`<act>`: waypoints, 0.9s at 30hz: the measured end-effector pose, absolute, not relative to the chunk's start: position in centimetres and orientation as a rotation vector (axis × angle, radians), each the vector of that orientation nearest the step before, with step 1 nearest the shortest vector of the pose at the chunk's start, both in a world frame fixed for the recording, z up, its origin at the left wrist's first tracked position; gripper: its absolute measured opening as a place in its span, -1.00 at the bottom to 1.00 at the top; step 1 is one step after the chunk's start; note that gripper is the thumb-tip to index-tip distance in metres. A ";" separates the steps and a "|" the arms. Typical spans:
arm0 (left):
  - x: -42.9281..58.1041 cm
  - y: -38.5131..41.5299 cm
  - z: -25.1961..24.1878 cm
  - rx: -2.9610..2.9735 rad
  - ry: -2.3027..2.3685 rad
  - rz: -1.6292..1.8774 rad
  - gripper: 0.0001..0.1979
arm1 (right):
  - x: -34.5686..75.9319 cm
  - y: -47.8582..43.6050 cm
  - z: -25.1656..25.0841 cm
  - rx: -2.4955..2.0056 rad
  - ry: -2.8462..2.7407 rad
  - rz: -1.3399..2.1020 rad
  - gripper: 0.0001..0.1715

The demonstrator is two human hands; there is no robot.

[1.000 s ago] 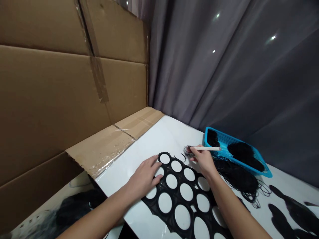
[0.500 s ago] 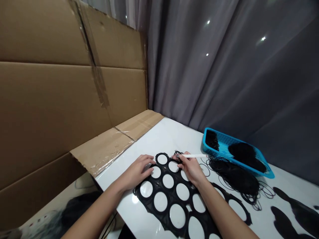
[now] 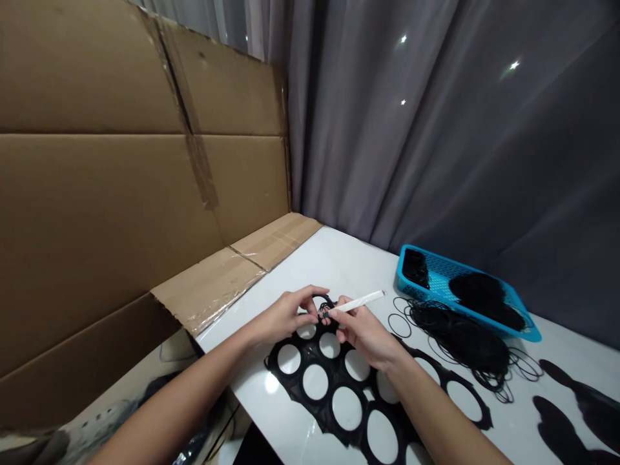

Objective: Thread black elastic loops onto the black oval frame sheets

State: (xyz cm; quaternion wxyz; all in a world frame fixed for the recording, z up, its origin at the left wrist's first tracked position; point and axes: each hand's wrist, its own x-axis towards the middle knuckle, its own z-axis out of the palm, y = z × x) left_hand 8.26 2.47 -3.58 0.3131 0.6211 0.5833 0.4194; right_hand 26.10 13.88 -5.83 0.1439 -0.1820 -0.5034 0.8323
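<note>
White stick [image 3: 361, 301] is pinched between closed thumb and fingers of the right hand [image 3: 369, 334]; thin black loops [image 3: 323, 312] are bunched at its near end. Left hand [image 3: 285, 316]: thumb and forefinger held parted beside the loops — contact cannot be told. Black perforated sheet [image 3: 334, 374] is spread beneath both hands on the white table [image 3: 334, 258].

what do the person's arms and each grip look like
The left forearm and right forearm show no sleeves. The left grip and right grip are bare human hands, ungloved, with no ring, watch or bracelet visible.
</note>
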 end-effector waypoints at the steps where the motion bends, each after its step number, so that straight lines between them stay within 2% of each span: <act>1: 7.8 2.8 -3.7 1.609 1.533 1.132 -0.51 | 26.3 14.0 -5.7 -0.526 -1.401 2.465 -0.60; 5: 7.0 3.8 -5.6 1.473 1.578 1.245 -0.50 | 26.5 14.1 -5.6 -0.500 -1.183 2.631 -0.64; 9: 7.7 3.7 -7.5 1.437 1.630 1.233 -0.53 | 26.0 13.7 -5.9 -0.458 -0.959 2.632 -0.65; 13: 8.3 2.3 -6.9 1.497 1.752 1.191 -0.64 | 25.6 13.7 -6.2 -0.491 -0.922 2.541 -0.64; 16: 8.9 0.1 -5.8 1.593 1.903 1.135 -0.80 | 25.5 13.8 -6.7 -0.598 -1.141 2.311 -0.61; 18: 9.8 -1.8 -5.9 1.675 1.973 1.068 -0.83 | 25.4 13.5 -7.1 -0.648 -1.462 2.123 -0.63; 20: 10.8 -3.7 -6.8 1.765 2.006 0.986 -0.79 | 25.4 12.7 -7.5 -0.639 -1.796 1.933 -0.68; 22: 11.7 -5.2 -8.2 1.955 2.083 0.844 -0.66 | 25.3 11.9 -7.7 -0.601 -2.043 1.768 -0.72; 27: 12.5 -6.6 -10.3 2.247 2.296 0.589 -0.54 | 25.2 10.4 -8.0 -0.563 -2.263 1.549 -0.72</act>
